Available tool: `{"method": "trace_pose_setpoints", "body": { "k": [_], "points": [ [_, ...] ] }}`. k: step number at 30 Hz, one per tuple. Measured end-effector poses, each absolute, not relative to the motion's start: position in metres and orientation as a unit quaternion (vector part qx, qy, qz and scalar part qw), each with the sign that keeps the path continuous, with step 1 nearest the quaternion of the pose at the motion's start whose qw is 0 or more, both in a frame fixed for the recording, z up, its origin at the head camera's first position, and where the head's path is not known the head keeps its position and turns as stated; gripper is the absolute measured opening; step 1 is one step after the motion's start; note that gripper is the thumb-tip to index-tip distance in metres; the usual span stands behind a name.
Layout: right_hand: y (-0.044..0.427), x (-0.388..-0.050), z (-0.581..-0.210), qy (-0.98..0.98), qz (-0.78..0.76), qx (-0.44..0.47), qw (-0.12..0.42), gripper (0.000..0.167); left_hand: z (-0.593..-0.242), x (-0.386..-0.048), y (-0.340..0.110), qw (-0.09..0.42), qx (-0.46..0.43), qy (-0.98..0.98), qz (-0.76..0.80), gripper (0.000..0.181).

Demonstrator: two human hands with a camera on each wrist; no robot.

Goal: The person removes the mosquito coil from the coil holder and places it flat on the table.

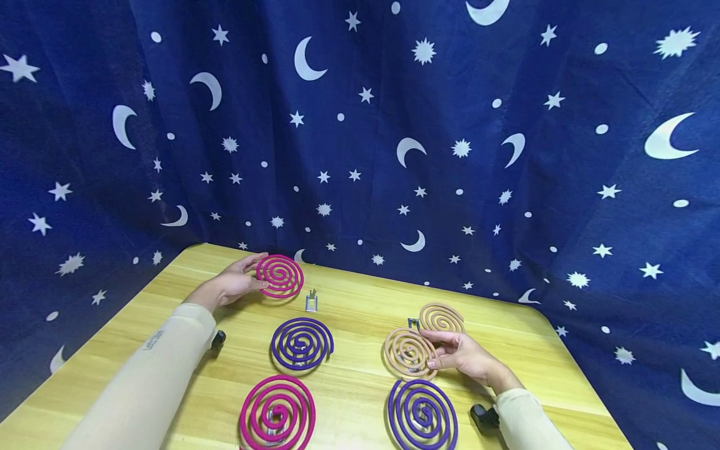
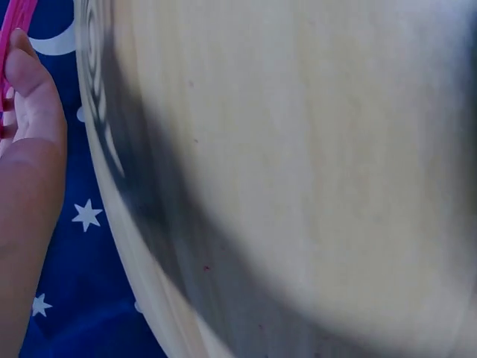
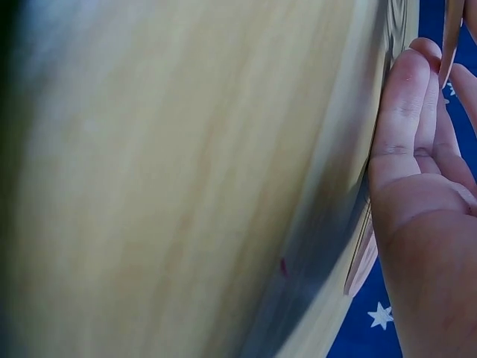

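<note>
Left hand (image 1: 233, 284): partly closed, gripping far pink coil (image 1: 279, 275) by its left edge, between thumb and fingers. At far left of the table (image 1: 360, 294), just left of left stand (image 1: 312, 304), a small metal piece. Thin and nearly edge-on from the left wrist.

Right hand (image 1: 465, 357): partly closed, pinching near tan coil (image 1: 409, 354) at its right edge, between thumb and fingertips. Metal showing through the rings; resting on it or raised, cannot tell.

Just beyond the fingers: far tan coil (image 1: 442, 319), beside right stand (image 1: 413, 321). Touched by the hand or not, cannot tell.

Left side, nearer: left purple coil (image 1: 301, 343), then near pink coil (image 1: 279, 412), cut by the lower border. Right side, nearer: right purple coil (image 1: 424, 415), just in front of near tan coil. Metal visible through all three.

Surroundings: wooden tabletop; blue curtain (image 1: 360, 137) behind, patterned with white moons and stars. On both arms, pale sleeves (image 1: 149, 378); near each wrist, a black device (image 1: 485, 417).
</note>
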State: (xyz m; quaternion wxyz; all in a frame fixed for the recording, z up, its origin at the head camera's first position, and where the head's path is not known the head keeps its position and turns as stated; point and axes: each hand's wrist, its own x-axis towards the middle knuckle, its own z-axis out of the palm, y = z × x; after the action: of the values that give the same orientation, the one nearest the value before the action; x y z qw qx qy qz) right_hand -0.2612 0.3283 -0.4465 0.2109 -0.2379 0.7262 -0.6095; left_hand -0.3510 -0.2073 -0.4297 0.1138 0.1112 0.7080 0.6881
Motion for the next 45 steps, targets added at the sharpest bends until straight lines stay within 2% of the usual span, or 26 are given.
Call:
{"method": "trace_pose_setpoints", "body": {
  "k": [17, 24, 33, 38, 45],
  "points": [
    [0.330, -0.263, -0.449, 0.731, -0.606, -0.219, 0.224, 0.069, -0.433, -0.347, -0.209, 0.126, 0.057, 0.765, 0.629, 0.087],
    [0.332, -0.263, -0.450, 0.729, -0.609, -0.217, 0.225, 0.069, -0.431, -0.346, -0.206, 0.056, 0.080, 0.888, 0.450, 0.085],
    [0.331, -0.262, -0.448, 0.725, -0.612, -0.222, 0.224, 0.067, -0.431, -0.339, -0.207, 0.011, 0.068, 0.950, 0.306, 0.079],
    [0.330, -0.261, -0.446, 0.723, -0.613, -0.227, 0.222, 0.067, -0.436, -0.340, -0.208, -0.008, 0.095, 0.936, 0.339, 0.072],
    [0.330, -0.262, -0.446, 0.732, -0.607, -0.221, 0.217, 0.067, -0.438, -0.341, -0.205, -0.007, 0.146, 0.893, 0.426, 0.079]
  ]
}}
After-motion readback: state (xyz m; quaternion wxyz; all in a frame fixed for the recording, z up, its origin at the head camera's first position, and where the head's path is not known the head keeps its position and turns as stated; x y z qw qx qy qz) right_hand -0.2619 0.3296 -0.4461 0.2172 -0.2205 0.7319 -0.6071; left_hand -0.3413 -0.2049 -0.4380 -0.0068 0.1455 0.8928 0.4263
